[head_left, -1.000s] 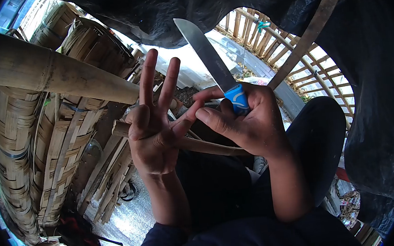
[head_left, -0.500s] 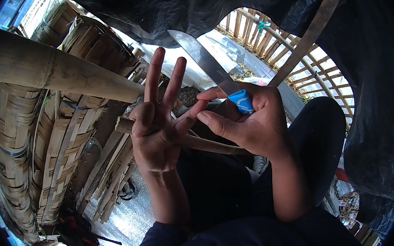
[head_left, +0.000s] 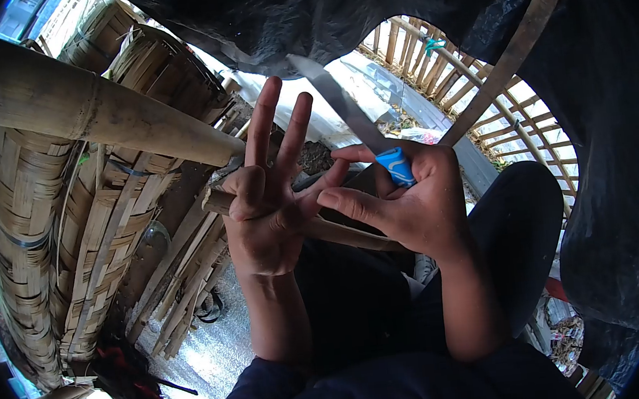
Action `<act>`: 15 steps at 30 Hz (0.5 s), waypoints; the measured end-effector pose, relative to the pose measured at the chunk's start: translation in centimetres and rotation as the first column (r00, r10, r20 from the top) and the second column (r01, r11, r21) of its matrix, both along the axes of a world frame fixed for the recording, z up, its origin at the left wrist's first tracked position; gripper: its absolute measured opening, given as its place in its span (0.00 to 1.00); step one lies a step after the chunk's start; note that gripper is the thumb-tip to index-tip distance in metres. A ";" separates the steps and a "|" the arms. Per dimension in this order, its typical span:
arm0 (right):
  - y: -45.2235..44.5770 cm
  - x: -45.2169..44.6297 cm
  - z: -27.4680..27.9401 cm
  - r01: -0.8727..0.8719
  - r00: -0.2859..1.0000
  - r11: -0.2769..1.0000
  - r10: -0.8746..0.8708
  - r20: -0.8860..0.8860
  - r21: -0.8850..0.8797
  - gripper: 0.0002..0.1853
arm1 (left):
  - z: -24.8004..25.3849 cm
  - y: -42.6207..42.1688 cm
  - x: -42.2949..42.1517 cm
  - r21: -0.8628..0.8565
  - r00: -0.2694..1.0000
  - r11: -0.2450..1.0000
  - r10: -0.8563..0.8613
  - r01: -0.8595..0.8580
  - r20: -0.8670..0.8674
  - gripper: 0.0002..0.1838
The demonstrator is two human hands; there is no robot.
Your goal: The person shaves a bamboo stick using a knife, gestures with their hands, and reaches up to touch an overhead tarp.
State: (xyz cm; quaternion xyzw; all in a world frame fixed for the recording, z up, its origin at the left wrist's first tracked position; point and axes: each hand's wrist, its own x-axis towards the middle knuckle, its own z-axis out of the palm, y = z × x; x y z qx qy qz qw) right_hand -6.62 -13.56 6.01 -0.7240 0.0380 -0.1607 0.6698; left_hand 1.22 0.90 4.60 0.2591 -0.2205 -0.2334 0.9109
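My left hand [head_left: 270,204] is raised in front of me with two fingers stretched up and apart. Another of its fingers reaches over to the fingertips of my right hand [head_left: 423,201]. In that right hand is a knife [head_left: 350,116], its blue-wrapped handle against the palm and its blade pointing up and to the left. My right thumb and index finger extend toward the left hand; whether they pinch something small I cannot make out. A wooden stick [head_left: 350,235] passes behind my left hand and below the right.
A thick bamboo pole [head_left: 118,107] slants in from the left. Woven bamboo baskets [head_left: 30,227] and split bamboo strips [head_left: 190,289] lie on that side. Black plastic sheeting [head_left: 617,171] hangs above and to the right, with a slatted bamboo fence [head_left: 510,100] beyond.
My left hand has shifted slightly right. The knife's blade has swung a little and looks blurred. My right hand keeps its hold, with the thumb moved slightly.
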 end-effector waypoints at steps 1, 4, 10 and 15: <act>-0.2 -0.2 0.4 -0.037 0.998 0.997 0.035 -0.045 -0.060 0.16 | 0.2 -0.1 -0.1 -0.018 1.000 1.000 -0.001 0.000 -0.022 0.19; 0.1 0.0 -0.6 -0.042 0.998 0.999 0.042 -0.036 -0.004 0.17 | -0.2 0.2 0.3 -0.046 0.998 0.998 -0.028 0.031 0.063 0.19; -0.8 -0.2 -0.2 -0.058 0.991 0.991 0.071 -0.111 0.124 0.15 | -0.2 0.2 0.6 0.002 0.981 0.999 -0.044 0.044 0.189 0.21; -0.8 -0.1 -0.4 -0.064 0.988 0.966 0.096 -0.120 0.250 0.15 | -0.3 0.3 0.7 -0.019 0.988 0.997 -0.072 0.075 0.139 0.25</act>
